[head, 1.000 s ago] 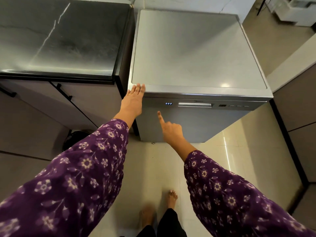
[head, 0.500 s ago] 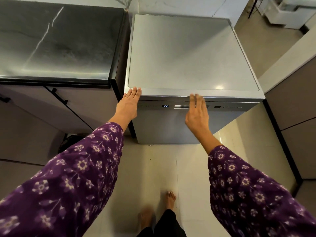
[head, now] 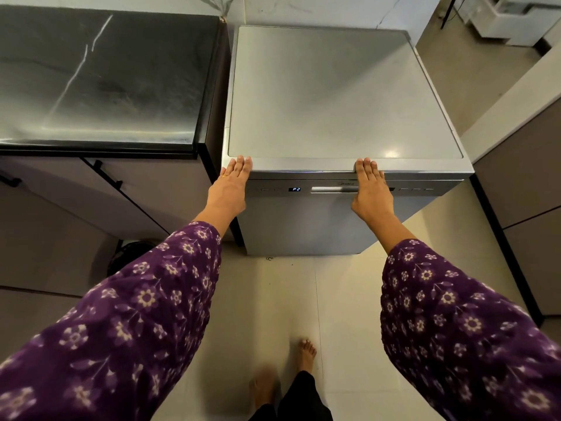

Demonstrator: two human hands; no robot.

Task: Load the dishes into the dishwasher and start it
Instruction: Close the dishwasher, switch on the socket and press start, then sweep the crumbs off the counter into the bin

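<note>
Dishwasher (head: 334,95) stands upper centre of frame, door (head: 303,226) up, display (head: 294,189) showing P2. Left hand (head: 229,189) and right hand (head: 368,189) lie flat, fingers straight, on its front edge; push evenly till it latches.

Purple fabric sleeves (head: 136,314) with pale flower print; thin gold ring (head: 224,176) on the left hand (head: 229,191); black trousers (head: 303,399) between the sleeves, feet (head: 306,352) bare.

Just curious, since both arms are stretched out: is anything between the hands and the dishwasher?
Nothing visible. The left hand and right hand both rest flat on the front top edge of the dishwasher.
</note>
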